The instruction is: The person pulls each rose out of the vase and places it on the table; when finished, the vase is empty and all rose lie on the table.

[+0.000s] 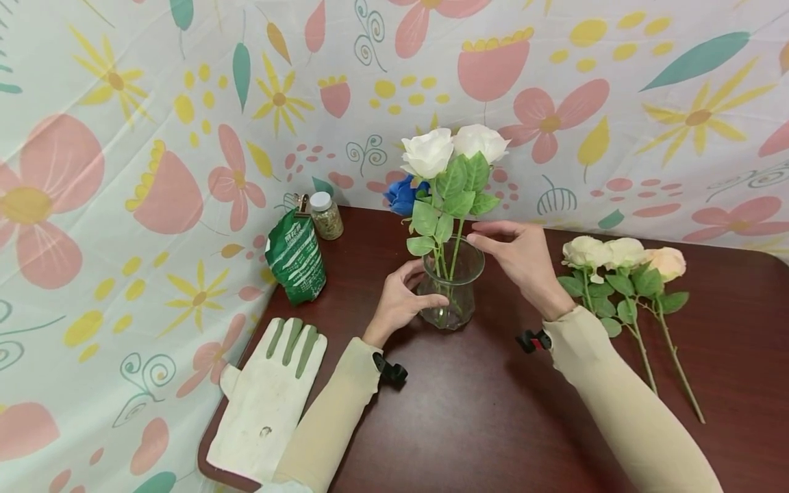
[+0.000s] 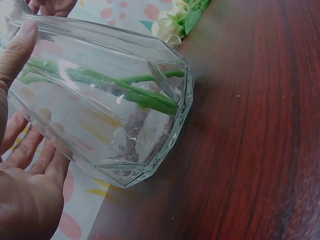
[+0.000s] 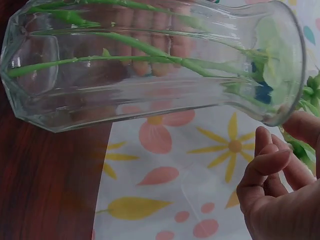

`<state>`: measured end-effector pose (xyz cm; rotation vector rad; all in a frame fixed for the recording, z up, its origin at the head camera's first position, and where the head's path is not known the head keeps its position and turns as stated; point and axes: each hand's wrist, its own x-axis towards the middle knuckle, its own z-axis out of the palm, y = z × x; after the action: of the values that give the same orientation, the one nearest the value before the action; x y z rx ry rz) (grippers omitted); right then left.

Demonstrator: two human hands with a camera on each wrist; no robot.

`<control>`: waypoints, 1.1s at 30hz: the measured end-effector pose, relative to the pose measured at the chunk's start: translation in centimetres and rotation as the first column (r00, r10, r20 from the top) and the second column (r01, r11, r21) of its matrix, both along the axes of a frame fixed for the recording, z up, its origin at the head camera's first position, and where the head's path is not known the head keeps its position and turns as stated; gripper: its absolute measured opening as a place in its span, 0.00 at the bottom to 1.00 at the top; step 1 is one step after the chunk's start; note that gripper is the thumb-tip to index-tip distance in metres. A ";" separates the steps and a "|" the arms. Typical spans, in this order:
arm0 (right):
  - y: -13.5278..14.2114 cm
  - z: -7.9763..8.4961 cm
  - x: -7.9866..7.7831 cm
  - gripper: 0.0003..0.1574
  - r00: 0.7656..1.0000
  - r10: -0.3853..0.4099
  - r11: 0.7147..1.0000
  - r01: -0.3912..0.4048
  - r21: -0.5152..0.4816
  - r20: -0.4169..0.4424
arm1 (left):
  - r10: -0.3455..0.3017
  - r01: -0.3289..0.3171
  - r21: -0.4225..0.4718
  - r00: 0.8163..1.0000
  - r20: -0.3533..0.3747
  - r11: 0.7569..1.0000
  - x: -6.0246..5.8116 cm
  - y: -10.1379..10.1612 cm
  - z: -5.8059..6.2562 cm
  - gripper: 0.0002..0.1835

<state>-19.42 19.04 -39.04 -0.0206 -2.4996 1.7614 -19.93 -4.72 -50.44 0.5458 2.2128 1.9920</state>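
A clear glass vase (image 1: 453, 301) stands upright on the dark wooden table. Two white roses (image 1: 453, 150) and a blue rose (image 1: 403, 195) rise out of it, their green stems (image 3: 125, 47) showing through the glass. My left hand (image 1: 401, 298) holds the vase's side, thumb at the front and fingers behind; in the left wrist view the fingers (image 2: 30, 150) lie along the glass. At the rim's right side is my right hand (image 1: 520, 257), its thumb close to or touching the rim. No stem shows between its loosely bent fingers (image 3: 270, 165).
Three cream and peach roses (image 1: 622, 253) lie on the right of the table (image 1: 468, 424). At the back left are a green bag (image 1: 297, 257) with a clip and a small jar (image 1: 327, 218) with a white lid. White-and-green work gloves (image 1: 265, 404) lie at the left edge.
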 end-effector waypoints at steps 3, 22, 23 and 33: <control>-0.4 0.2 -0.5 0.25 1.000 0.009 1.000 -0.009 0.004 0.029 | -0.006 0.006 0.004 1.000 -0.002 1.000 0.0 0.0 0.0 0.43; -1.7 0.5 -1.8 0.26 0.997 0.037 0.999 -0.035 -0.024 0.075 | -0.001 0.001 -0.018 1.000 -0.004 1.000 -0.2 0.1 -0.2 0.39; -1.7 0.4 -1.8 0.26 0.997 0.035 0.999 -0.033 -0.029 0.072 | -0.001 0.001 -0.020 1.000 -0.004 1.000 -0.3 0.1 -0.2 0.39; -1.5 0.7 -1.5 0.23 0.999 0.019 0.997 -0.016 -0.081 0.035 | 0.000 0.000 -0.013 1.000 -0.015 1.000 -0.3 0.0 -0.1 0.41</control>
<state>-20.87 17.50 -38.34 -0.0356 -2.4592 1.8842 -20.19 -4.68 -50.58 0.5613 2.2329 1.9794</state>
